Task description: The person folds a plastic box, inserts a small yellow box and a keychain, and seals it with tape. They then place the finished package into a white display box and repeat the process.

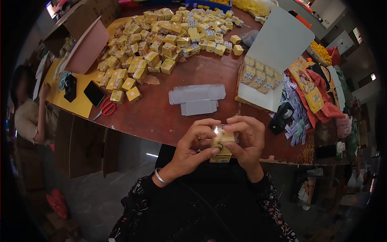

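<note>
- The left hand point(196, 142) is partly closed, its thumb and bent fingers gripping one side of a small yellow box point(221, 158)
- The right hand point(249, 139) is curled round the other side of it, with thumb and fingertips pressed against the upper part
- The small yellow box is between the two hands, just over the near edge of the table point(149, 121), in front of the person's body; clear plastic shows at its top, and a dark ring shape lies against it by the left thumb
- A silver bangle point(160, 177) circles the left wrist
- A flattened clear plastic box point(197, 99) lies on the table beyond the hands, apart from both
- To the right of it stands an open carton point(271, 101), its white lid point(280, 38) raised, with small yellow boxes packed in rows inside
- A large heap of small yellow boxes point(161, 44) spreads over the far and left part of the table
- Red-handled scissors point(108, 108) lie near the left edge, just beside a dark phone point(94, 94)
- Right of the carton are a black object point(281, 119), many purple sachets point(295, 105) and yellow printed packaging point(305, 88)
- A pink tub point(88, 47) leans left of the heap, and another person point(30, 115) is at the far left
</note>
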{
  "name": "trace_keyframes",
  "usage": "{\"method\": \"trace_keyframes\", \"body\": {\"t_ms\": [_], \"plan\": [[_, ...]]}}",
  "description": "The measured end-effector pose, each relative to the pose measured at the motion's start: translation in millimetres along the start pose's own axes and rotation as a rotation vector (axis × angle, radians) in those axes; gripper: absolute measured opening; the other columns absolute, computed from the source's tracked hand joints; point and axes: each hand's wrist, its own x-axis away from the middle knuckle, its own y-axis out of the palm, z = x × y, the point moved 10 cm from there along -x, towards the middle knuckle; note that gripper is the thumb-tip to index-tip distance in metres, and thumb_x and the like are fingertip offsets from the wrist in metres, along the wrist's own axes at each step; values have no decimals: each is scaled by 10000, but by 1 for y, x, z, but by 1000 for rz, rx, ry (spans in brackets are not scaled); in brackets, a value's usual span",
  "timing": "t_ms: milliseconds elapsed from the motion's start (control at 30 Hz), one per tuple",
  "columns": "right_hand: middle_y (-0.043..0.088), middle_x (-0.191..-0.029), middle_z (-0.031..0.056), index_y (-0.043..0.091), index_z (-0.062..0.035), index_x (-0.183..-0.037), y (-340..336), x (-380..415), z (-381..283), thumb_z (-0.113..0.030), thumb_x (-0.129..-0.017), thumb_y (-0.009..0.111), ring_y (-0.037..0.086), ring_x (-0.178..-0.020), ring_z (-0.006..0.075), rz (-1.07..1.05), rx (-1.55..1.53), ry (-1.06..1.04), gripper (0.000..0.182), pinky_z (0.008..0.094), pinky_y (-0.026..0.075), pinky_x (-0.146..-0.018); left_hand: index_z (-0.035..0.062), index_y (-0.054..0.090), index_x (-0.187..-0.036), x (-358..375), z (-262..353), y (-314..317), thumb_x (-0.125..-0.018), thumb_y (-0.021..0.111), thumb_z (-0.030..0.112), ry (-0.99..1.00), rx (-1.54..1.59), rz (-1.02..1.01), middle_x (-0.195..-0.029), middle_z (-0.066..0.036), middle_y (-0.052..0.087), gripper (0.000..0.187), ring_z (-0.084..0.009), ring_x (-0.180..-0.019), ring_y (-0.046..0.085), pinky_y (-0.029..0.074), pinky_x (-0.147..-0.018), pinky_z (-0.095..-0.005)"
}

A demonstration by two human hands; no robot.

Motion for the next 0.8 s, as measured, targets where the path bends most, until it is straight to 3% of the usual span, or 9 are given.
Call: {"method": "trace_keyframes", "body": {"t_ms": [133,233,333,433,533,800], "plan": [[679,-1126,124,680,-14,-1026,6,-4,0,-122,-867,829,596,-1154,260,-179,31,-65,243,398,467,-1035,33,465,-1268,2,-2,0,-958,652,-62,-31,119,5,-1493,-171,401,374,-251,-1287,571,542,-1078,-399],[671,-1070,110,680,-20,-1019,6,-8,4,-85,-856,829,603,-1136,240,-182,-168,-2,230,376,477,-1015,32,439,-1297,3,-8,0,-959,657,-56,-36,148,33,-1497,-184,404,412,-276,-1320,555,541,-1079,-405],[653,-1089,102,677,-7,-1024,4,-6,12,-32,-863,805,612,-1122,201,-224,-13,165,208,333,501,-977,30,447,-1328,9,-12,-3,-950,678,-43,-90,71,92,-1495,-175,408,448,-277,-1314,564,543,-1074,-398],[640,-1143,104,673,14,-1034,7,-9,6,19,-867,781,625,-1104,162,-143,-43,344,199,290,526,-939,33,466,-1368,5,-2,-1,-937,703,-27,-39,-117,63,-1494,-165,413,496,-273,-1308,575,546,-1069,-392],[631,-1174,106,671,23,-1056,1,-8,11,33,-873,773,645,-1069,139,-156,42,372,210,272,549,-909,31,485,-1386,3,-3,1,-930,715,-18,-54,-157,51,-1494,-154,415,513,-262,-1304,581,543,-1070,-386],[678,-1051,98,700,34,-942,3,-17,13,37,-888,763,670,-971,130,-165,27,305,83,252,566,-825,11,523,-1350,6,-11,-3,-953,692,-4,-103,-69,86,-1484,-140,414,431,-255,-1278,598,555,-1052,-371]]}}
